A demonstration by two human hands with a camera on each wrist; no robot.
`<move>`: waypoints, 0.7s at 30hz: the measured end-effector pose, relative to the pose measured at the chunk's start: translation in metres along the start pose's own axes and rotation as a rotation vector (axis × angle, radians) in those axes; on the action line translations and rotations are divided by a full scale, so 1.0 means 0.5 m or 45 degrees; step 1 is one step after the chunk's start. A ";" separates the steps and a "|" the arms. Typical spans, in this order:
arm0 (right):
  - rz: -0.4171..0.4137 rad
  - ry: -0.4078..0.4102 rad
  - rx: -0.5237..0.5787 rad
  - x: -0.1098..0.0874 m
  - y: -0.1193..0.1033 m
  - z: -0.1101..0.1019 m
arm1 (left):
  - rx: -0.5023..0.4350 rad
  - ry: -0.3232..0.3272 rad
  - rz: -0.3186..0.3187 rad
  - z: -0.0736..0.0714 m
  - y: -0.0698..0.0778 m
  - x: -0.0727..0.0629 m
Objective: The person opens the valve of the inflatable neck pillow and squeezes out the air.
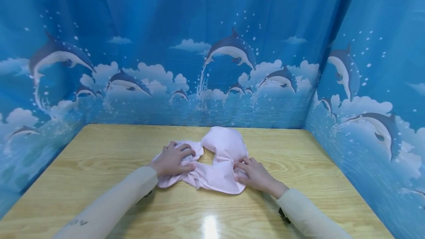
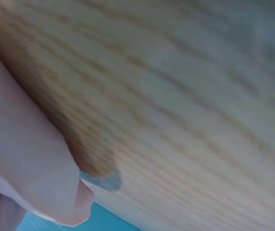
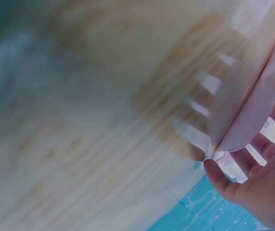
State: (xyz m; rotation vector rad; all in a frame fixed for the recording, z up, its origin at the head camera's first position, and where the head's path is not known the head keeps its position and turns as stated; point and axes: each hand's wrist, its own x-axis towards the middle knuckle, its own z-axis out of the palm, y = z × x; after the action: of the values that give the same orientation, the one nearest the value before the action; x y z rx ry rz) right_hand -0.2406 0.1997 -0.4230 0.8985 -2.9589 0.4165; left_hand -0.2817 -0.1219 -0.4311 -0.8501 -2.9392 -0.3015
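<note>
Pale pink, soft fabric piece with gap through middle (image 1: 221,176) lay rumpled on yellow wood-grain table (image 1: 109,150); long axis ran roughly 9 to 3 o'clock, puffed lobe pointed toward 1 o'clock; left hand (image 1: 174,159) rested at its 9 o'clock, fingers apart, bent over bunched fabric, whether clamped cannot tell; right hand (image 1: 257,174) touched edge near 4 o'clock, fingers spread; blue dolphin-print curtain (image 1: 159,17) hung at 12 o'clock.

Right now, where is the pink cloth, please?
In the head view, the pink cloth lies near the middle of the wooden table; the left hand rests on its left part, and the right hand touches its right edge.
</note>
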 end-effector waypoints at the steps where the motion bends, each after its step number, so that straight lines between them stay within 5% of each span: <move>1: -0.001 -0.001 0.001 0.000 0.000 0.000 | -0.001 0.000 0.002 0.001 -0.001 0.000; 21: -0.051 -0.009 0.003 -0.007 0.007 -0.002 | -0.042 0.044 0.102 0.005 0.006 -0.022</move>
State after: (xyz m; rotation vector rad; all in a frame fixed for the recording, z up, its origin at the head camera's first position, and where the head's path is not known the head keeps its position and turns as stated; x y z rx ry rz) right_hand -0.2397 0.2046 -0.4231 0.9596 -2.9417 0.4164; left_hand -0.2708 -0.1245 -0.4342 -0.9545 -2.8667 -0.3572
